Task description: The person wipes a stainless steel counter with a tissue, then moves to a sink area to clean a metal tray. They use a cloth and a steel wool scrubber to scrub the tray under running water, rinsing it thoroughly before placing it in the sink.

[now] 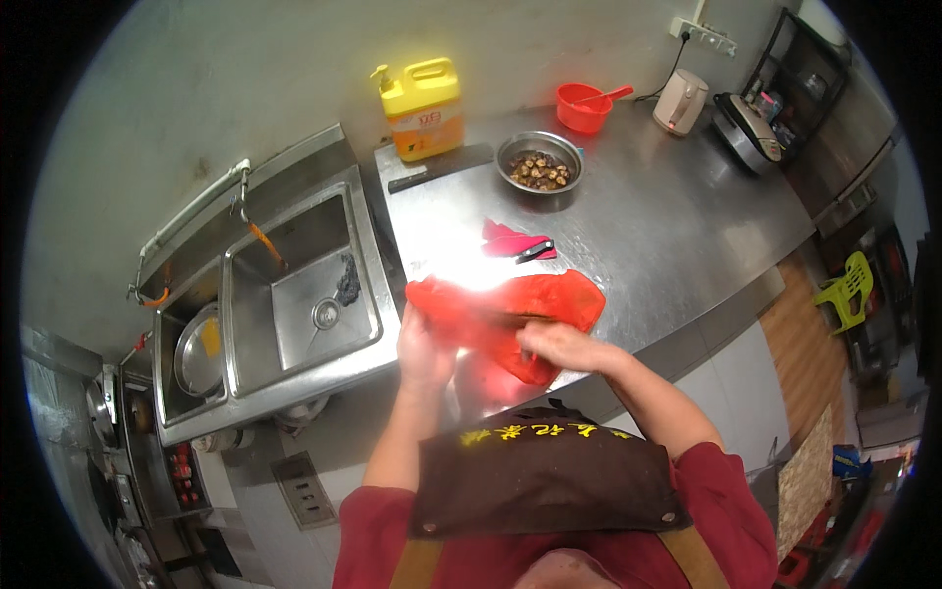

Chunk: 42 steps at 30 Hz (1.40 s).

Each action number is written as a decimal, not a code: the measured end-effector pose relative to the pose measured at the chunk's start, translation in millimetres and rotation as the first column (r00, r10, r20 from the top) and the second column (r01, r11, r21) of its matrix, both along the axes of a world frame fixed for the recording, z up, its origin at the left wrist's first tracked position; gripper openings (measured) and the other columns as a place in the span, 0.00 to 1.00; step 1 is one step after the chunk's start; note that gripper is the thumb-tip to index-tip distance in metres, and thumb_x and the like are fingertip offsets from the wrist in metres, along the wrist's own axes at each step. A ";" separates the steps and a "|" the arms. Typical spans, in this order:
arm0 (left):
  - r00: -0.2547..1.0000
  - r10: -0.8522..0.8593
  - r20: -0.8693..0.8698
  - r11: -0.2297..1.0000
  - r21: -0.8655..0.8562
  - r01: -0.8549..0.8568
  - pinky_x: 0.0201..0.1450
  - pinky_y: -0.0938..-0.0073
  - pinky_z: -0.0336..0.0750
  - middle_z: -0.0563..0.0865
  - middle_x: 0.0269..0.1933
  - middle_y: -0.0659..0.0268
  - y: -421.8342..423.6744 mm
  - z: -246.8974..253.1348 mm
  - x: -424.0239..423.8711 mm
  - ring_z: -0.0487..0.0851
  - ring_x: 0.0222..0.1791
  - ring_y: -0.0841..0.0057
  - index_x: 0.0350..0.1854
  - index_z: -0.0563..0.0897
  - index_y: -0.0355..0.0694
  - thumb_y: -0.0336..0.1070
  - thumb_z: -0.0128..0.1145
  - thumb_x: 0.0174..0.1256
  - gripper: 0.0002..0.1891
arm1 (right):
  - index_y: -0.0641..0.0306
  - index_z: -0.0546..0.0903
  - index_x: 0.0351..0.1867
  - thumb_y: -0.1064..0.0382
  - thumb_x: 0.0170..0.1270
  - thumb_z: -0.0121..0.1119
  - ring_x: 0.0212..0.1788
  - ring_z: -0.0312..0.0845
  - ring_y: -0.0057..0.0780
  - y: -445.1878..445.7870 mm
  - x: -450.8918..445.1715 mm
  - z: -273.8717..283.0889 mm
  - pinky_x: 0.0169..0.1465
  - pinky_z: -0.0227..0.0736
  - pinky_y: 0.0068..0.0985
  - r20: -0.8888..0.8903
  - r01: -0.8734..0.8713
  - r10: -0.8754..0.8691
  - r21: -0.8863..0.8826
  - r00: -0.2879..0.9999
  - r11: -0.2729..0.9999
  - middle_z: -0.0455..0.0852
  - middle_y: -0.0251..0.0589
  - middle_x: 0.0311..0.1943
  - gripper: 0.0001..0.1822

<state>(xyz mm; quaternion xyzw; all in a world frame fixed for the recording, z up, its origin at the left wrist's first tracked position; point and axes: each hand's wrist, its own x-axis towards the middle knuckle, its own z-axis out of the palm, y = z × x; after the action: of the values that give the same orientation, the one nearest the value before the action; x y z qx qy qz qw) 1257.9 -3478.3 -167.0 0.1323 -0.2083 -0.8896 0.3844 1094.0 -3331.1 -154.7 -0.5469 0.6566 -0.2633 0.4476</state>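
Note:
A red plastic bag (544,294) lies at the front edge of the steel worktop, partly washed out by glare. My left hand (427,346) grips the bag's left side from below. At the bag's opening is my right hand (552,346), its fingers curled and partly hidden by red plastic; whether it pinches the bag or something inside does not show. Just beyond the bag, a black-handled knife (535,251) rests on a pink cloth (508,237). Farther back stands a steel bowl (503,166) of what look like mushrooms (541,171).
Left of the worktop is a steel double sink (375,294). A cleaver (441,168) lies before a yellow detergent jug (423,110). Along the back stand a red plastic basin (581,118), an electric kettle (681,101) and a countertop appliance (745,132).

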 end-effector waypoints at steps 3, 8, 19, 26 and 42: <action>0.997 -0.004 0.080 0.999 -0.034 0.006 0.45 0.72 0.75 0.80 0.42 0.65 7.5 0.4 4.5 0.79 0.40 0.75 0.52 0.73 0.38 0.38 0.40 0.73 0.13 | 0.66 0.77 0.53 0.57 0.70 0.40 0.53 0.76 0.39 -20.9 -1.8 21.0 0.56 0.68 0.32 -0.035 0.316 -0.319 -0.079 0.947 0.946 0.81 0.53 0.48 0.20; 0.986 -0.059 0.158 0.995 -0.076 0.072 0.51 0.71 0.75 0.79 0.51 0.59 11.8 -7.6 12.9 0.79 0.48 0.71 0.56 0.71 0.35 0.34 0.42 0.72 0.15 | 0.67 0.80 0.41 0.57 0.62 0.53 0.40 0.80 0.38 -73.1 15.7 -5.7 0.45 0.72 0.31 -0.665 -0.191 0.279 0.203 0.693 0.960 0.84 0.47 0.40 0.15; 0.873 0.039 0.486 0.975 -0.208 0.072 0.65 0.60 0.61 0.54 0.71 0.57 -12.5 -33.7 46.8 0.57 0.69 0.69 0.69 0.57 0.39 0.51 0.44 0.70 0.31 | 0.65 0.77 0.46 0.56 0.57 0.57 0.45 0.78 0.36 -88.3 8.2 -54.8 0.49 0.71 0.31 -0.753 -0.027 0.062 0.058 0.655 0.998 0.83 0.45 0.43 0.19; 0.912 -0.066 0.406 0.972 -0.180 0.150 0.54 0.72 0.69 0.80 0.47 0.62 -13.9 -52.3 18.7 0.76 0.49 0.76 0.50 0.77 0.36 0.44 0.48 0.71 0.16 | 0.65 0.75 0.49 0.55 0.53 0.61 0.47 0.78 0.35 -72.5 3.3 -25.7 0.51 0.71 0.31 -0.768 -0.069 0.123 0.103 0.629 0.992 0.82 0.43 0.45 0.23; 0.878 0.360 0.316 0.917 0.053 -0.395 0.50 0.69 0.74 0.79 0.45 0.59 -49.6 -82.3 33.4 0.78 0.44 0.72 0.43 0.72 0.36 0.36 0.44 0.73 0.08 | 0.64 0.70 0.56 0.53 0.46 0.69 0.51 0.77 0.31 -111.3 18.8 16.0 0.55 0.70 0.29 -0.721 -0.259 0.329 0.210 0.610 0.943 0.80 0.40 0.50 0.35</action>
<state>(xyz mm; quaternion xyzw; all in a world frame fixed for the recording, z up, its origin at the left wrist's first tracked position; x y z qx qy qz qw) 1291.2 -3527.9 -249.3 0.3258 -0.1820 -0.7775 0.5063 1112.8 -3442.4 -138.7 -0.6869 0.6935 0.0895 0.1982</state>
